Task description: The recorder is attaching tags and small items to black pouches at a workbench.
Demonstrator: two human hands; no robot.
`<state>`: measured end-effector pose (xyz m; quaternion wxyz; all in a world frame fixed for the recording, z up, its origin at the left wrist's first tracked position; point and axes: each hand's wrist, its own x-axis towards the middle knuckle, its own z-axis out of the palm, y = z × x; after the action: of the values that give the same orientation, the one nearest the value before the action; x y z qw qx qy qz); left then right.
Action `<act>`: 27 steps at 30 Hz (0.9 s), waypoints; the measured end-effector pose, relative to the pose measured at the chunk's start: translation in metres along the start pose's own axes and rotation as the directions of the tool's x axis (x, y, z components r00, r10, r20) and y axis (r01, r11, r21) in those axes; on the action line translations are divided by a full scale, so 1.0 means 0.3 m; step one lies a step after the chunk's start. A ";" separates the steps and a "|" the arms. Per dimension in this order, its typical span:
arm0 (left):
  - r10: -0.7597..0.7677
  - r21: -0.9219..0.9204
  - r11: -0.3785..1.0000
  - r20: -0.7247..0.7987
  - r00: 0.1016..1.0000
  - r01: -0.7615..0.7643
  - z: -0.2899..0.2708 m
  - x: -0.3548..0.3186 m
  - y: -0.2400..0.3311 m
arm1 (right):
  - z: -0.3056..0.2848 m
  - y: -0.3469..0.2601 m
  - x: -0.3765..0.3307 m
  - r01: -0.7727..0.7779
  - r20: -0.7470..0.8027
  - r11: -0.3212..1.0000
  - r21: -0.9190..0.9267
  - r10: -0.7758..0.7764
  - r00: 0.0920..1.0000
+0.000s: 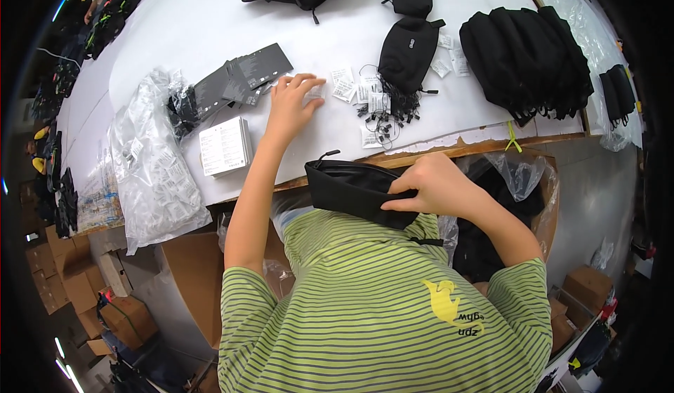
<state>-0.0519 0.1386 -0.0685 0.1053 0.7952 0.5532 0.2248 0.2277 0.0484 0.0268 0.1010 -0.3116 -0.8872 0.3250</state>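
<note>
Item one: the black pouch (354, 191). I am holding it in my right hand (435, 186), fingers clamped over its right end, just off the near table edge (484, 140) and against my chest.

Item two: my left hand (291, 105). I am stretching it out over the white table top, fingertips spread and pressing on a small white sachet (314, 91) beside the dark grey cards (242, 77); it is not closed round anything that I can make out.

Item three: more white sachets (351, 88) and a tangle of black hang-tag strings (382, 116), lying just right of that hand.

Handling note: in my judgement I am doing best by pinching one sachet only, lifting it clear of the cards, and keeping the pouch level with its opening upward.

Edges and room: I am working with bare white table between the left hand and the white box (225, 146). The clear plastic bag (151, 161) is crowding the left side, the black bag pile (526, 60) the right. The lined carton (519, 182) is sitting open just beyond my right hand.
</note>
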 end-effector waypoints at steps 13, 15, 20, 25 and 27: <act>-0.301 -0.576 0.810 -0.256 0.919 0.105 -0.174 -0.047 0.203 | -0.083 0.000 0.037 0.034 -0.104 0.912 -0.408 -0.083 0.991; -0.143 -0.386 0.921 -0.204 0.968 0.055 -0.265 -0.059 0.300 | -0.086 -0.002 0.049 0.051 -0.103 0.901 -0.431 -0.105 0.989; -0.012 -0.189 0.982 -0.061 0.998 0.000 -0.319 -0.115 0.318 | -0.106 -0.016 0.084 0.039 -0.157 0.899 -0.436 -0.119 0.980; -0.185 -0.406 0.907 -0.153 0.971 0.109 -0.271 -0.184 0.293 | -0.110 -0.028 0.104 0.012 -0.263 0.892 -0.453 -0.146 0.954; -0.240 -0.430 0.899 -0.332 0.912 0.080 -0.242 -0.204 0.325 | -0.108 -0.039 0.114 0.024 -0.281 0.877 -0.480 -0.180 0.943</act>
<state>-0.0226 0.0404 0.0212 0.1788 0.6481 0.5686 0.4741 0.2074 0.0791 0.0584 0.1810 -0.3270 -0.9267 0.0398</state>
